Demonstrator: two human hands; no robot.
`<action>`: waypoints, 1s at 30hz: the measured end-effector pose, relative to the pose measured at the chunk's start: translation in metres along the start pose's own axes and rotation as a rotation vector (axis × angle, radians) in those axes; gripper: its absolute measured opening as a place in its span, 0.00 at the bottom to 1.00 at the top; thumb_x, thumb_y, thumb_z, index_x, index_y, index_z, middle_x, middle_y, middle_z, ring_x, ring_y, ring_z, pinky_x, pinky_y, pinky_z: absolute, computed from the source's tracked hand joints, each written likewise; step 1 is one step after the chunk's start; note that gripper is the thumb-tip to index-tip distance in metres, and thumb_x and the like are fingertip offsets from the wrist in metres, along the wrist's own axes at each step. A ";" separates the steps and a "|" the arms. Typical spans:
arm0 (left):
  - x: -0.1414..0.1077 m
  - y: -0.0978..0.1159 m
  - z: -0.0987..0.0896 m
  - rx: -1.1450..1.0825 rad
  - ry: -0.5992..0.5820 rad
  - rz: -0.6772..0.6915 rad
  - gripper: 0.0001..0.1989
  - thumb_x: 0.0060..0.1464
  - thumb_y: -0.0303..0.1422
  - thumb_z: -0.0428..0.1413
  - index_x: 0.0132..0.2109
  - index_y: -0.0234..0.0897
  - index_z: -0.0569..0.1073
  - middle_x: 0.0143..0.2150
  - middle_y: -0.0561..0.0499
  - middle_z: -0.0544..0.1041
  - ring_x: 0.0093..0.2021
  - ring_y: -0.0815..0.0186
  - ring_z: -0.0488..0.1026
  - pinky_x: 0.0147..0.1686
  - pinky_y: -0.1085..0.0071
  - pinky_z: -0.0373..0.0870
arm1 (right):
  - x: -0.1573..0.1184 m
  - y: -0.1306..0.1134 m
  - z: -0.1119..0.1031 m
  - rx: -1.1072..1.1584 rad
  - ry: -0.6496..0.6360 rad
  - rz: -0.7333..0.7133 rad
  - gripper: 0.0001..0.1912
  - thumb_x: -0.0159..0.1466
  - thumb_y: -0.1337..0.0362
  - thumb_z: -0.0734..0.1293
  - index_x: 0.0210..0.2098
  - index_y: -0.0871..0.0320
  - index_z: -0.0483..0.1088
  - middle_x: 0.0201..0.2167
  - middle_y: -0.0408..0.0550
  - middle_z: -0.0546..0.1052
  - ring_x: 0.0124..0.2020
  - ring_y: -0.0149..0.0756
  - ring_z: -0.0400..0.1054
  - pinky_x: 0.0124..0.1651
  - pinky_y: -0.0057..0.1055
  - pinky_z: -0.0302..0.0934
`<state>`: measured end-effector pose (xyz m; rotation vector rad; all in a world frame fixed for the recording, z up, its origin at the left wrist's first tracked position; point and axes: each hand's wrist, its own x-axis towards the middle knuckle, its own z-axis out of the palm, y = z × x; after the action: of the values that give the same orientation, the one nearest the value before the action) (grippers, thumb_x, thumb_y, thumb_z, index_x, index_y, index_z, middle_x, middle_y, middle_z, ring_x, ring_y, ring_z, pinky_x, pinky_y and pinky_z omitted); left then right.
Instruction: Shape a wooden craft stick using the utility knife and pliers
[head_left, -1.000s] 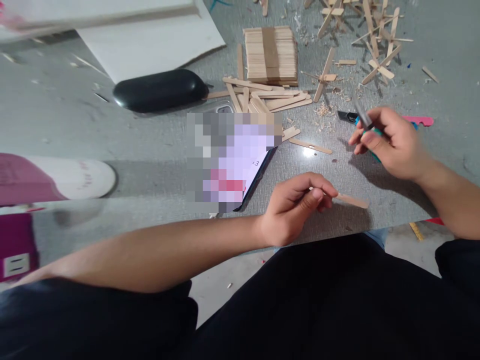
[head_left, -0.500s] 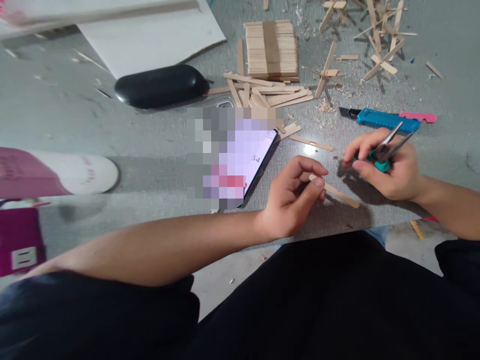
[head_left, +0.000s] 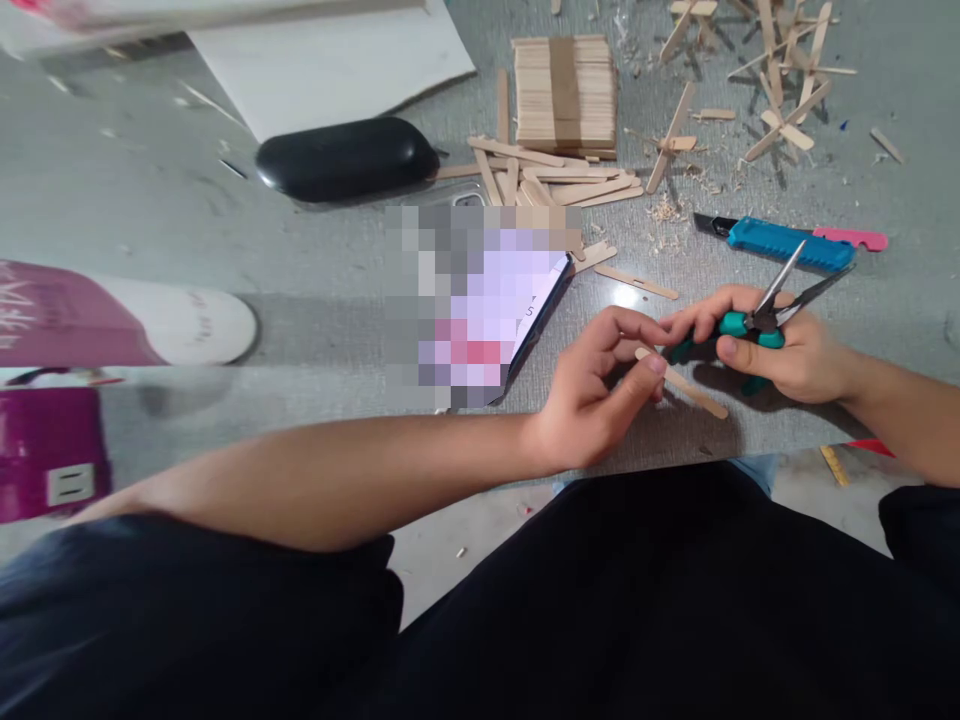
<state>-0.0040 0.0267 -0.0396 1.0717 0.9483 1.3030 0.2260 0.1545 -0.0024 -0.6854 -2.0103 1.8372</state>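
Between thumb and fingers, my left hand [head_left: 600, 385] pinches a wooden craft stick [head_left: 697, 393] that slants down to the right. My right hand [head_left: 787, 345] is wrapped around green-handled needle-nose pliers [head_left: 763, 320], whose jaws point up and stand apart. The two hands' fingertips meet or nearly meet beside the stick's upper end. Just above them lies another craft stick [head_left: 637, 281] with a small slot in it. A blue utility knife [head_left: 791, 243] with its blade out rests beyond my right hand.
A smartphone [head_left: 536, 310] lies left of my hands. Behind it are loose craft sticks [head_left: 577, 185], a banded bundle [head_left: 589, 95] and a black case [head_left: 345, 160]. Crossed-stick pieces [head_left: 784, 128] stand at the back right, near wood shavings [head_left: 666, 210]. A pink-and-white bottle [head_left: 127, 315] lies far left.
My right hand has moved left to my left hand, and the pliers' handles now show more. The left hand keeps its pinch on the craft stick. The whole view has shifted slightly.
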 end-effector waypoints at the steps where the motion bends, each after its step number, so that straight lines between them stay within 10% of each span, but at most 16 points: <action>1: 0.000 0.000 0.000 -0.003 0.006 0.002 0.14 0.79 0.45 0.64 0.54 0.41 0.73 0.30 0.57 0.78 0.29 0.69 0.78 0.32 0.73 0.74 | 0.000 -0.001 0.001 0.006 -0.001 0.017 0.06 0.74 0.54 0.77 0.46 0.48 0.83 0.49 0.46 0.91 0.55 0.45 0.86 0.63 0.48 0.80; 10: 0.001 0.002 0.003 0.020 0.040 0.040 0.15 0.78 0.45 0.65 0.54 0.41 0.71 0.30 0.57 0.79 0.28 0.70 0.80 0.31 0.74 0.76 | -0.011 -0.028 0.017 -0.151 -0.039 0.247 0.14 0.68 0.55 0.82 0.31 0.52 0.81 0.24 0.39 0.79 0.25 0.31 0.68 0.27 0.34 0.61; 19: 0.009 -0.019 -0.004 -0.121 -0.130 -0.046 0.34 0.59 0.54 0.80 0.57 0.41 0.74 0.40 0.52 0.88 0.33 0.69 0.85 0.36 0.74 0.81 | -0.010 -0.016 0.033 -0.146 0.178 -0.052 0.10 0.69 0.61 0.81 0.34 0.49 0.79 0.27 0.38 0.79 0.26 0.32 0.68 0.30 0.36 0.61; 30: 0.004 -0.004 0.001 0.083 -0.127 0.043 0.14 0.72 0.41 0.73 0.44 0.37 0.80 0.35 0.51 0.87 0.32 0.70 0.85 0.34 0.76 0.80 | -0.004 0.005 0.039 -0.133 0.206 -0.371 0.07 0.72 0.69 0.78 0.42 0.50 0.82 0.35 0.40 0.85 0.35 0.33 0.79 0.41 0.35 0.72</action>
<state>-0.0022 0.0309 -0.0435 1.2301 0.8943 1.2238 0.2087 0.1195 -0.0119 -0.4743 -1.9775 1.3751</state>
